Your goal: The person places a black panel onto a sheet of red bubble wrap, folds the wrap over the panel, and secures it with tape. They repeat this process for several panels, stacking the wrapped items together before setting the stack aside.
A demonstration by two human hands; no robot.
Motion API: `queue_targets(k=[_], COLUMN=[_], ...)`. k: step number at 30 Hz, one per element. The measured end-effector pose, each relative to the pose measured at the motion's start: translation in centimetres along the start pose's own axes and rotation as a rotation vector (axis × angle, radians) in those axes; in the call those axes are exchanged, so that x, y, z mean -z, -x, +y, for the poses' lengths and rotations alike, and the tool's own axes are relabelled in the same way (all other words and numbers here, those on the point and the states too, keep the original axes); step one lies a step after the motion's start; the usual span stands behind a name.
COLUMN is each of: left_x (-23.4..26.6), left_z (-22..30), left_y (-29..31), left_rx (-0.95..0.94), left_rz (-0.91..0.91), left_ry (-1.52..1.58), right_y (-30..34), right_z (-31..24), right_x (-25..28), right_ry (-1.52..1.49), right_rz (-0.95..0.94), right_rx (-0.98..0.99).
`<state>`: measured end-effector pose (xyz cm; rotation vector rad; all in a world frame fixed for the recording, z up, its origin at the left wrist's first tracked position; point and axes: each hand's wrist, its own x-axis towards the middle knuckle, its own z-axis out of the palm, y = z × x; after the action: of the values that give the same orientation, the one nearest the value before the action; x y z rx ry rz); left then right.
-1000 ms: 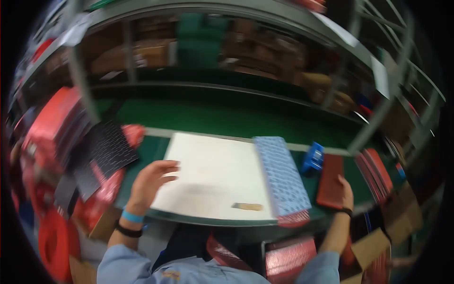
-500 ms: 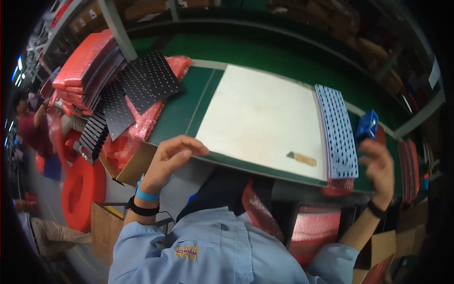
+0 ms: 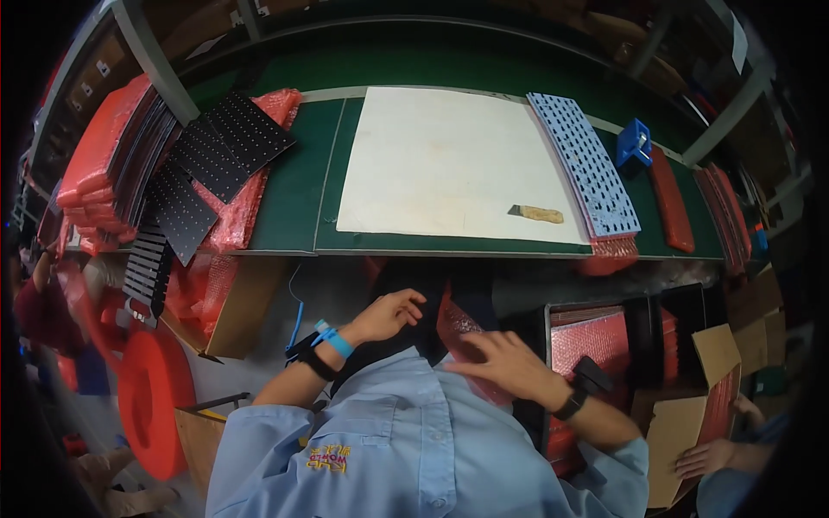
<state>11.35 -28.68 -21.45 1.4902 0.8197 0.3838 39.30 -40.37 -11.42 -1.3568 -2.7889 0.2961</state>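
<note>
My left hand [image 3: 389, 316] is in front of my waist, below the table's front edge, with loosely bent fingers and nothing in it. To its right, my right hand [image 3: 509, 364] is open over a red bubble-wrap piece [image 3: 456, 324] lying across my lap. Its fingers reach the wrap, but I cannot tell whether they touch it. On the table, a cutter knife with a tan handle [image 3: 541, 214] lies near the front right of a white board [image 3: 440, 164]. Beside the board is a stack of light-blue panels with dark slots [image 3: 587, 164].
Black perforated panels [image 3: 229, 142] and wrapped red stacks [image 3: 108, 155] fill the left side. A blue tool [image 3: 634, 145] and a red wrapped pack [image 3: 669, 198] are at right. An open carton [image 3: 678, 432] stands lower right, with another person's hand [image 3: 706, 457] at it.
Both hands have come down from the table's edge to my lap, the right one moving far leftward from beside the blue panels. Another person's hands now show at the lower right.
</note>
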Motion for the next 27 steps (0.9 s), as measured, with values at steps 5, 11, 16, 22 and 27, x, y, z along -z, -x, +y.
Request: queue_targets(k=[5,11,16,22,27], left_x=[-0.1,1.3,1.3,1.1,0.8], left_z=[-0.9,8.1,13.0,16.4,18.4], left_y=[-1.9,2.1,-0.3,0.9,1.7], left_rx=[0.003,-0.365,-0.674,-0.823,-0.429], left_rz=[0.047,0.002,-0.102,0.169,-0.103], left_ry=[0.132,0.548,0.581,0.229,0.011], right_y=[-5.2,-9.0,-14.8,-17.0,-13.5], right_z=[1.5,-1.0,-2.5,-3.5,-4.8], right_x=[-0.2,19.3,31.1,39.0,41.2], right_ry=[-0.091,-0.703,-0.397,-0.206,0.389], right_rz=[0.041,0.592,0.857,0.965,1.166], right_rx=[0.413,0.244,0.192,0.768,-0.068])
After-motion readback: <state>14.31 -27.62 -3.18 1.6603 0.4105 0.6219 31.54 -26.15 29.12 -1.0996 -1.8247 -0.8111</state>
